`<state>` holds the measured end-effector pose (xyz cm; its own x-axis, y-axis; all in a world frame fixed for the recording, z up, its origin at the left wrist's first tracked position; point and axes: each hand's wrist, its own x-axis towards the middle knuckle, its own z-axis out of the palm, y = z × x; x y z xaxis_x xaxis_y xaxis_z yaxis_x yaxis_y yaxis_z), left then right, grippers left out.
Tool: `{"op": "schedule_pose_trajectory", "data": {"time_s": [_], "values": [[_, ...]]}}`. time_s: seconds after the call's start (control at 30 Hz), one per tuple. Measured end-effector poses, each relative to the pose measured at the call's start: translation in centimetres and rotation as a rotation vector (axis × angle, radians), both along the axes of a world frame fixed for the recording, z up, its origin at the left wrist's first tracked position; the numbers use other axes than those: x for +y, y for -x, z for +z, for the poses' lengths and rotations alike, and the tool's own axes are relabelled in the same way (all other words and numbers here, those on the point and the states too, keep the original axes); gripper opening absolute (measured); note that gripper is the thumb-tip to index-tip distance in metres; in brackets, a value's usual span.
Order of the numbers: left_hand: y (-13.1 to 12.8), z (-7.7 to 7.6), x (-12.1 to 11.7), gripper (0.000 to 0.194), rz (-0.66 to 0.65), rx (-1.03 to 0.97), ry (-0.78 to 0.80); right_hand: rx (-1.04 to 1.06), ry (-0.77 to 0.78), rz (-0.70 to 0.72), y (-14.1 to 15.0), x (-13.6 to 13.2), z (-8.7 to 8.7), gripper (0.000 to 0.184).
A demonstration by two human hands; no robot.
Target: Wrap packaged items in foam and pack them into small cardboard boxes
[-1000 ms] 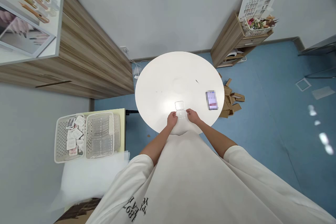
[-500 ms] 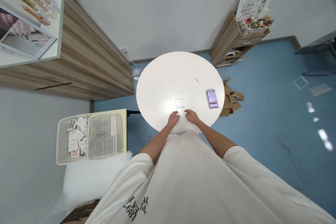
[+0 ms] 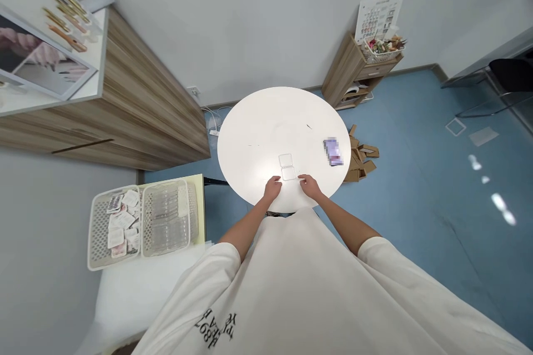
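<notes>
A small clear plastic case [image 3: 287,167] lies unfolded on the round white table [image 3: 250,116], its two square halves one behind the other. Just left of the nearer half is my left hand [image 3: 272,188], fingers slightly apart and with nothing visible in it. My right hand [image 3: 308,186] is on the other side of that half, its fingers pointing in toward the case, also with nothing visible in it. Both hands seem a little apart from the case. Whether anything lies inside the clear case, I cannot tell.
A blurred purple item [image 3: 333,152] lies on the table's right side, and a thin dark piece [image 3: 308,126] farther back. To the left, one basket [image 3: 100,233] holds small packets and another [image 3: 188,216] clear cases. Cardboard [image 3: 366,155] lies on the floor at right.
My hands have drawn apart, away from the sides of the clear case. The case stays unfolded on the table. The view has shifted slightly.
</notes>
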<state>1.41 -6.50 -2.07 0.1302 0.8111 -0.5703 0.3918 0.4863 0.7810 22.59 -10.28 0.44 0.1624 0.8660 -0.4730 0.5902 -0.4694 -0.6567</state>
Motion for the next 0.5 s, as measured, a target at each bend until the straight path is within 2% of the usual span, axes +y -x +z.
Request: {"op": "schedule_pose_trajectory", "data": {"time_s": [0.27, 0.5], "values": [[0.6, 1.5, -2.6, 0.033, 0.119, 0.011, -0.073, 0.053, -0.063, 0.118, 0.1, -0.1, 0.7, 0.041], [0.7, 2.5, -7.2, 0.032, 0.208, 0.062, -0.115, 0.094, -0.092, 0.243, 0.0, -1.9, 0.9, 0.040]]}}
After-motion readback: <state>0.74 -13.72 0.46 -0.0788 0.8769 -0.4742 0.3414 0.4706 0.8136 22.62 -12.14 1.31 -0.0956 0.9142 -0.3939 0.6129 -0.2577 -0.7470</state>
